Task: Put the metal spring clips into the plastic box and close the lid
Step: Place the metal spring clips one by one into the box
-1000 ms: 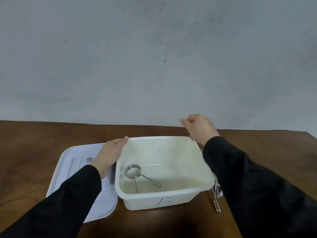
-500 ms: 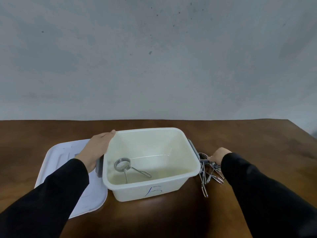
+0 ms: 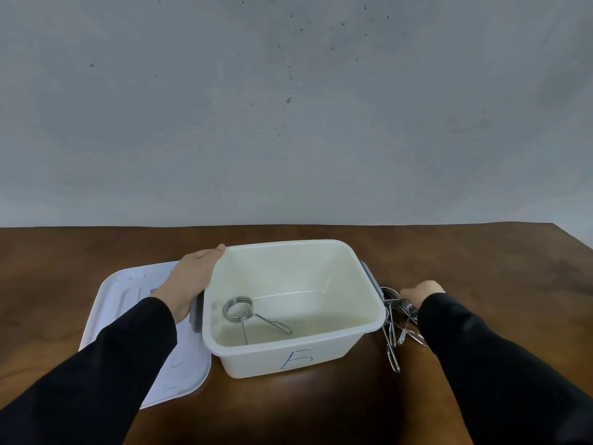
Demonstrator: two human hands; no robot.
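An open white plastic box point(image 3: 321, 354) stands on the brown table, with a blue mark on its front wall. One metal spring clip point(image 3: 239, 311) lies inside it at the left. My left hand point(image 3: 192, 281) grips the box's left rim near the grey latch. A pile of several spring clips point(image 3: 394, 329) lies on the table just right of the box. My right hand point(image 3: 420, 292) rests on top of that pile, fingers curled down onto the clips; the fingertips are hidden. The white lid point(image 3: 128, 303) lies flat to the left of the box, partly under my left arm.
The brown wooden table point(image 3: 481, 268) reaches back to a grey wall. Its right edge shows at the far right.
My right hand came down from above the box's far right corner to the clip pile beside the box. The left hand has stayed on the left rim. The camera view shifted.
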